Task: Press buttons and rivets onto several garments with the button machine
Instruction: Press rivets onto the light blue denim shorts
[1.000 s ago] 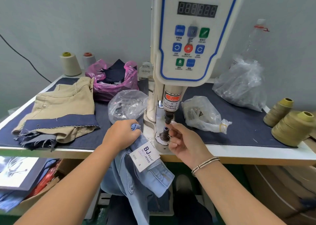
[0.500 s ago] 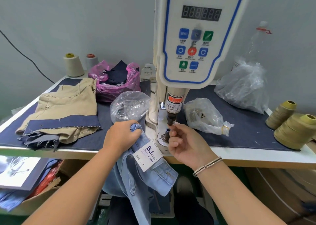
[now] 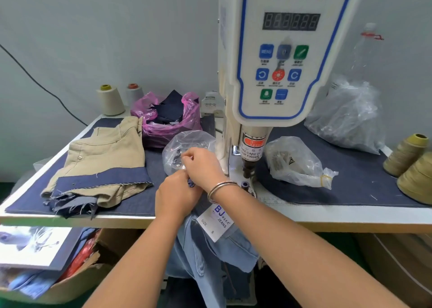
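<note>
The white servo button machine (image 3: 280, 50) stands at the middle of the table, its press head (image 3: 249, 167) above the small lower die (image 3: 245, 185). Light blue jeans (image 3: 210, 261) with a white size tag (image 3: 216, 221) hang over the table's front edge. My left hand (image 3: 175, 196) grips the jeans' top edge. My right hand (image 3: 202, 165) has crossed over it and reaches into a clear bag of metal buttons (image 3: 187, 144), fingers curled; what they hold is hidden.
Folded khaki shorts (image 3: 105, 158) on denim scraps lie at the left. A pink bag of dark cloth (image 3: 166, 118), clear bags (image 3: 294, 162) (image 3: 348, 116) and thread cones (image 3: 109, 99) (image 3: 406, 153) surround the machine. A cardboard box of garments (image 3: 46, 272) sits under the table.
My right hand left the lower die and swung left across my left hand to the clear button bag. My left hand keeps its grip on the jeans. The camera moved closer.
</note>
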